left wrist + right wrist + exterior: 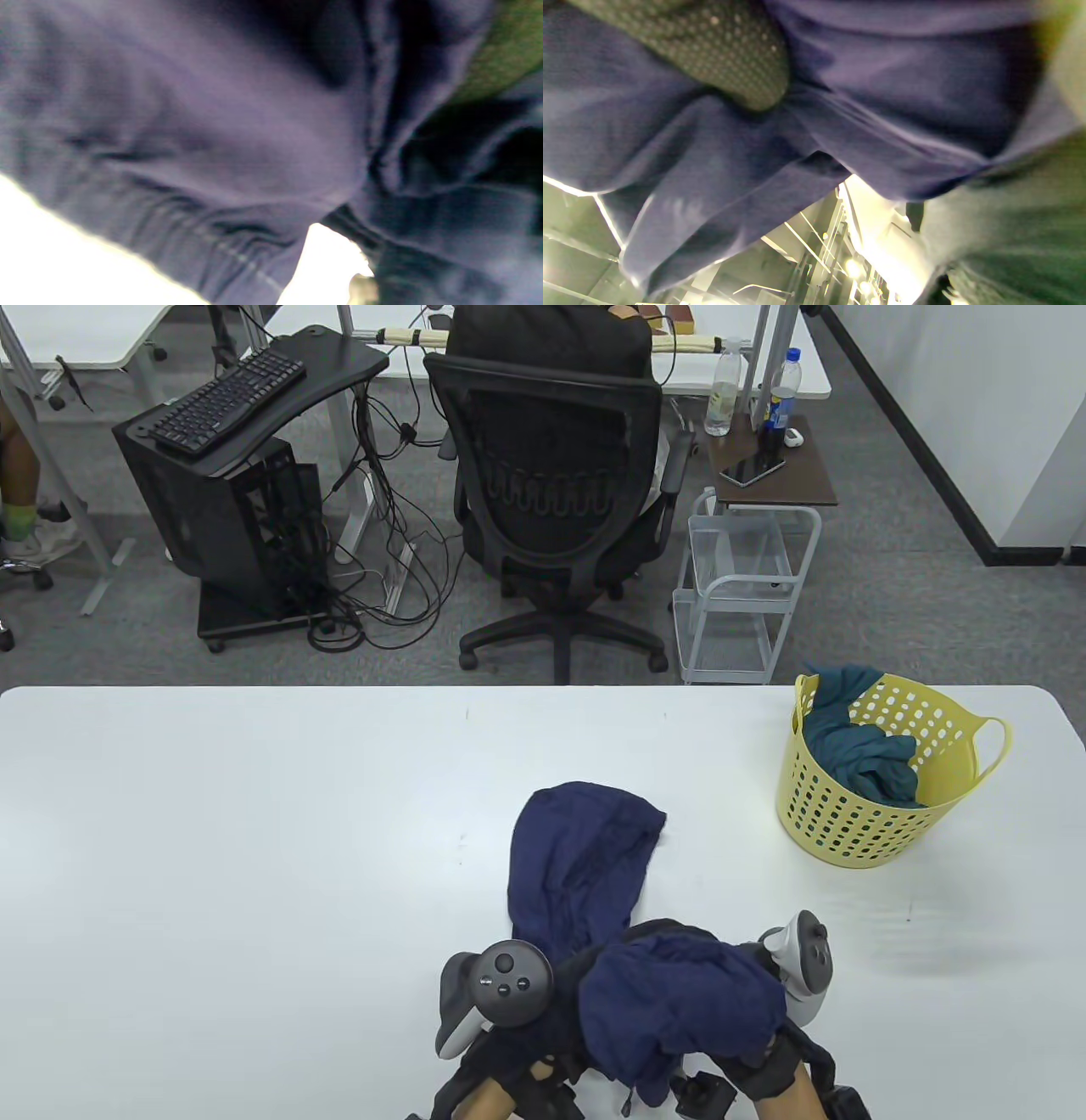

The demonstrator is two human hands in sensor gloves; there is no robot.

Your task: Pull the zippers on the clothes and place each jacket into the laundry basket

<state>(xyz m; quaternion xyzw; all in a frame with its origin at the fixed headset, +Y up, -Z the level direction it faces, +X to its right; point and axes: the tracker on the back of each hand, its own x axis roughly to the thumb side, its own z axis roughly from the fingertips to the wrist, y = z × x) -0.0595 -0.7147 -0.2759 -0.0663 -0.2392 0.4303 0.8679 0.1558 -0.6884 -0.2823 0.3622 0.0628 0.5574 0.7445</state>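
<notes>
At the table's near edge, the left hand (pixel 501 984) and right hand (pixel 793 976) both sit buried in the navy jacket (pixel 585 865), their grips hidden, so neither can be called clenched or released. Judged step: gathering it; next, a lift rightward to the basket (pixel 819 823), which holds a teal garment (pixel 857 746). Limp and crumpled, the jacket trails its hood across the table (pixel 254 831); no zipper shows.
</notes>
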